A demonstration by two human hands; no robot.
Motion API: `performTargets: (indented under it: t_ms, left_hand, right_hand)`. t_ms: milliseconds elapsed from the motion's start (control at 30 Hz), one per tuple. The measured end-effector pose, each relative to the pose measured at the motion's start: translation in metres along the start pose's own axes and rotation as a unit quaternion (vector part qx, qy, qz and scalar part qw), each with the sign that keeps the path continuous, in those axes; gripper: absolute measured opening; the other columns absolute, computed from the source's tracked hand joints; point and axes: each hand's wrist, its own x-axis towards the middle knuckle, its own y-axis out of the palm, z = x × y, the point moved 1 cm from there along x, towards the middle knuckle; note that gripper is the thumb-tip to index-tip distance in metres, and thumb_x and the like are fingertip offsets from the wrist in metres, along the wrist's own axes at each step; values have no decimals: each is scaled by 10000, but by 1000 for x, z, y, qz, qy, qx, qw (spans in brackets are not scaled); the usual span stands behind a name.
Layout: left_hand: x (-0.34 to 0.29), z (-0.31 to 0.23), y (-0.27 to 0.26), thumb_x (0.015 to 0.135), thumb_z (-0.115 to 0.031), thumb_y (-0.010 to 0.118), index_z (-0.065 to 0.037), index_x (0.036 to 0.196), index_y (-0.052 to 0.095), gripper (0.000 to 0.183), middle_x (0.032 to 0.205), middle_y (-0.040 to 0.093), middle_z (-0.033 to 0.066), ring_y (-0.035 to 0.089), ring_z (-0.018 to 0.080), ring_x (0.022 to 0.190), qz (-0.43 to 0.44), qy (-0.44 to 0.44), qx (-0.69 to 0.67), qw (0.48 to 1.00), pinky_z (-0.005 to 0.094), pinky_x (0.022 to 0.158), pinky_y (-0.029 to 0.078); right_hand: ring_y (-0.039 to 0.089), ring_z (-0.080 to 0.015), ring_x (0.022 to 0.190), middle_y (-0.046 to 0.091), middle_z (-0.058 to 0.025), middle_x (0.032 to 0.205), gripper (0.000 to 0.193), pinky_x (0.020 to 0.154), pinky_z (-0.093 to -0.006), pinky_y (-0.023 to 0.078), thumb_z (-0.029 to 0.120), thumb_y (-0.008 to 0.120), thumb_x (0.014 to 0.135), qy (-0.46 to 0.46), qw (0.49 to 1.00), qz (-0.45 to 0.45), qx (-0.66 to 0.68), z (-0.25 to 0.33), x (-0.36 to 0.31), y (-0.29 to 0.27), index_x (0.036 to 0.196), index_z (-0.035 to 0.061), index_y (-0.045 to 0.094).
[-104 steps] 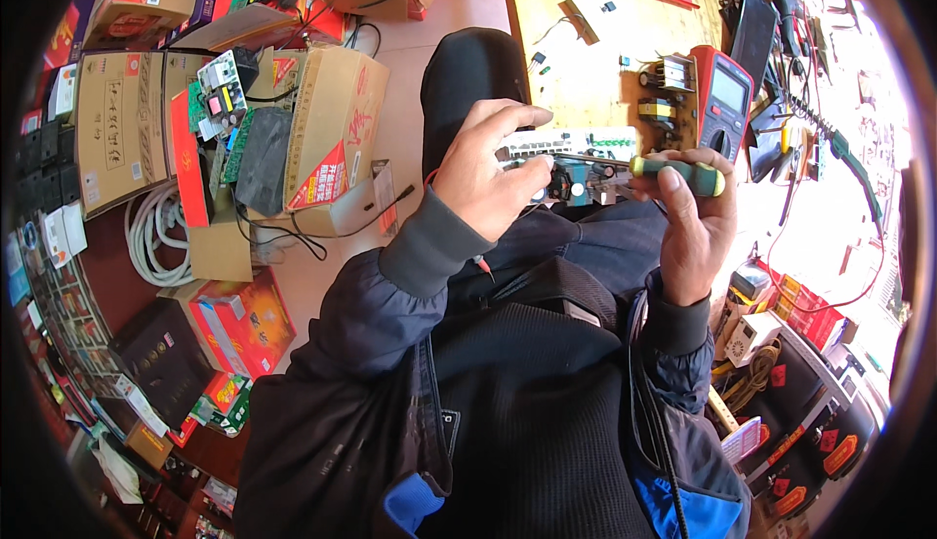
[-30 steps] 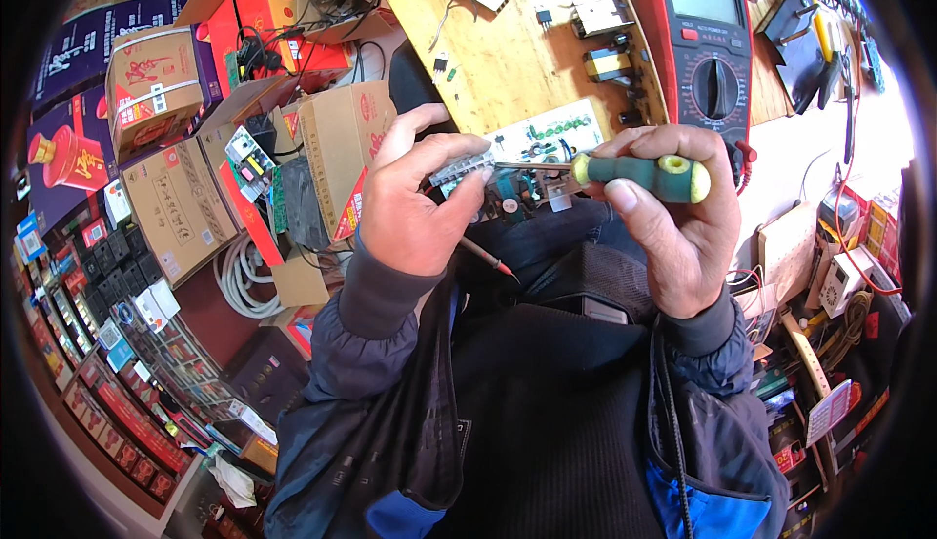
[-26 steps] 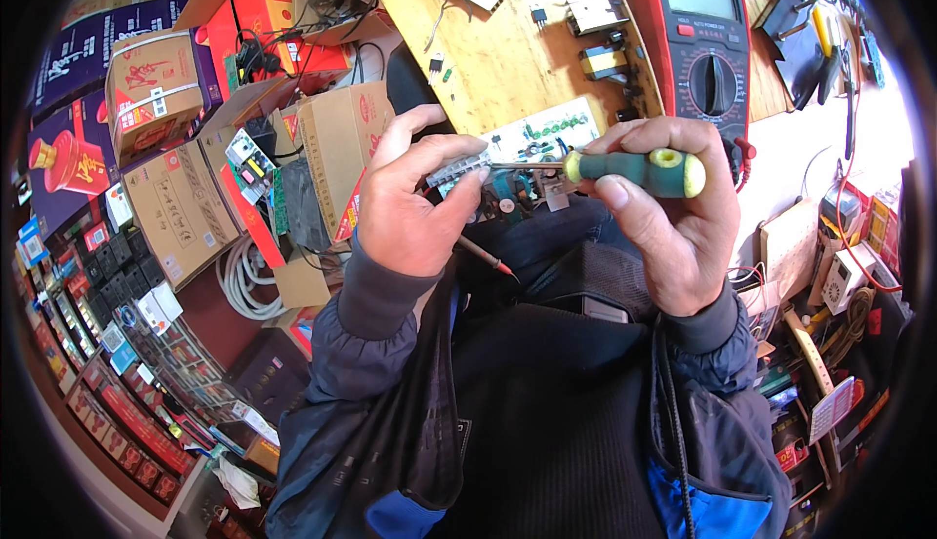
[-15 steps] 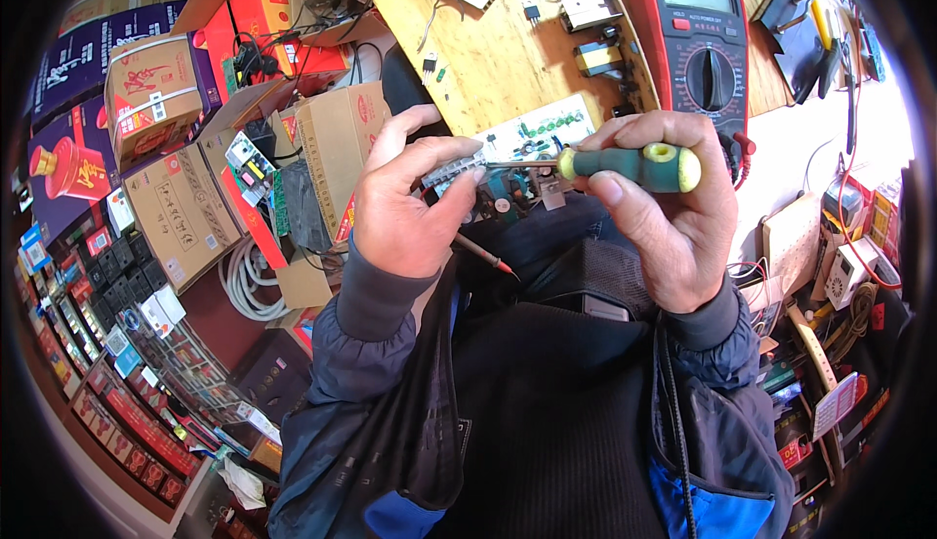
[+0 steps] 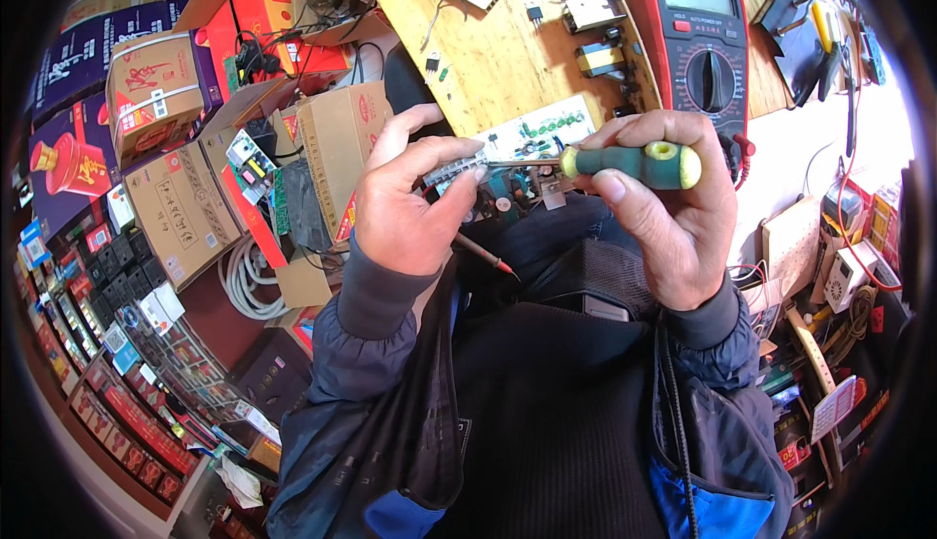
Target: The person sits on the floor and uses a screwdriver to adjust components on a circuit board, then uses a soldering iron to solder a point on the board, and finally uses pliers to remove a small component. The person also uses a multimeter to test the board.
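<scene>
Fingers and thumb of my left hand (image 5: 402, 198) pinch a small silver ribbed metal piece, like a heat sink (image 5: 453, 170). My right hand (image 5: 673, 217) is closed around the green-and-yellow handle of a screwdriver (image 5: 625, 165). Its thin shaft points left, and the tip reaches the metal piece at my left fingertips; whether it sits in a screw is too small to tell. Just behind the shaft lies a circuit board (image 5: 556, 127) with green and dark parts, partly hidden by my hands. A thin brown rod with a red tip (image 5: 488, 254) sticks out below my left hand.
A red multimeter (image 5: 705, 61) lies on the wooden table (image 5: 488, 51) beyond my right hand. Near it is an open tray (image 5: 639, 51) of electronic parts. Cardboard boxes (image 5: 181, 207) are stacked at the left, and a coiled white cable (image 5: 249, 280) lies below them.
Both hands, the screwdriver and the metal piece hold nearly the same pose. Only the table and its parts have shifted very slightly in the picture.
</scene>
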Motion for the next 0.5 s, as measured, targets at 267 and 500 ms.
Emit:
performTargets:
  t_ms: [267,500]
  left_hand:
    - [-2,-1,1,835,37,752,8,1074,790,244,1328,626,200,665,283,1157,-4,-25,-20,999,352,989,519]
    - [0,-1,1,831,32,750,14,1062,790,235,1319,630,206,666,286,1149,-10,-11,-10,1000,358,985,518]
  right_hand:
    - [683,-149,996,711,-105,1124,275,921,-304,547,51,735,986,12,1000,2,1,0,0,-1,1207,-6,581]
    - [683,-149,997,708,-98,1118,262,928,-301,540,57,738,987,16,1000,6,-7,2,1,-2,1196,-8,593]
